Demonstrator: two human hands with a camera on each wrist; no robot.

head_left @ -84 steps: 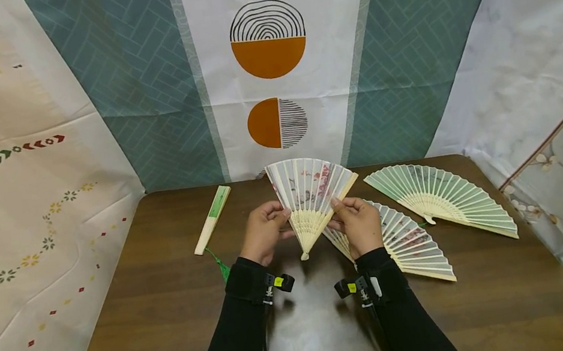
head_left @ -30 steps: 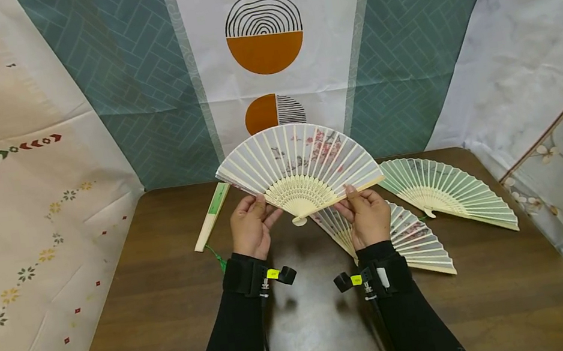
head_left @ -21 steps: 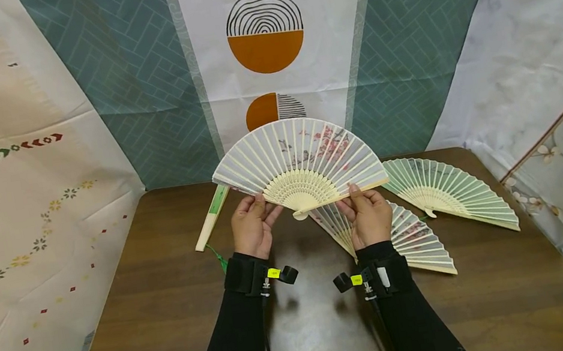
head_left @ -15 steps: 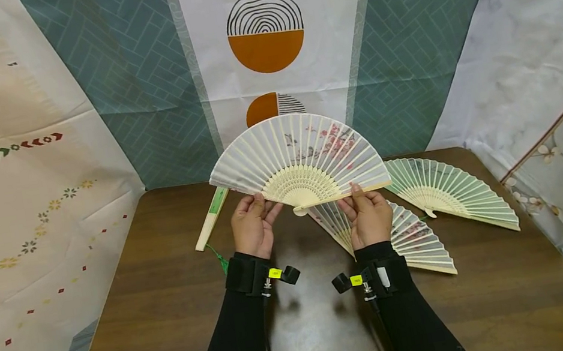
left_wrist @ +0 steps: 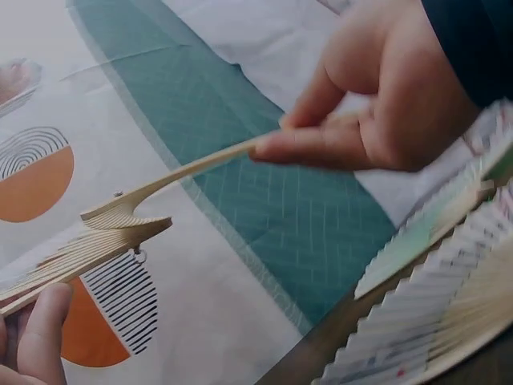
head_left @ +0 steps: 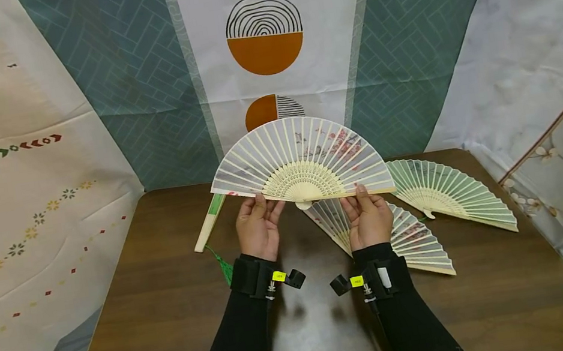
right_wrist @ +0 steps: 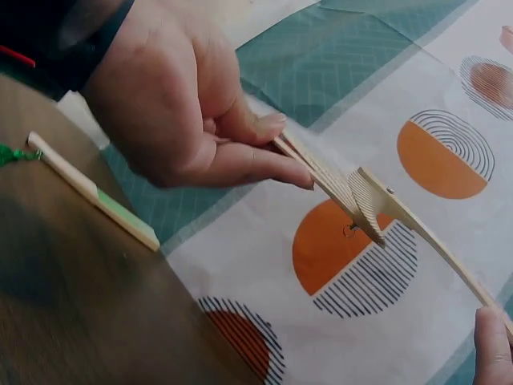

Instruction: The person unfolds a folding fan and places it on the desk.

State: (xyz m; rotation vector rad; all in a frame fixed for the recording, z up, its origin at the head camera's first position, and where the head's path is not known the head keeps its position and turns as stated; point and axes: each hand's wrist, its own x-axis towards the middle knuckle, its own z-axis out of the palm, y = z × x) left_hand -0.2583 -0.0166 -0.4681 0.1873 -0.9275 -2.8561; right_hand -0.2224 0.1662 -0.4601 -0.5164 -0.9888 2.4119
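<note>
White fan (head_left: 306, 156) in the pinch of raised left grip (head_left: 259, 232) and right grip (head_left: 370, 220)

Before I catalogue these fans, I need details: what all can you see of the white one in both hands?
The white fan is spread wide, arc upward, above the table. Its sheer-looking leaf carries pink blossoms right of centre; pale, bamboo-like ribs show openwork toward the pivot, where a small ring hangs. The left hand and right hand each pinch an outer rib.
</note>
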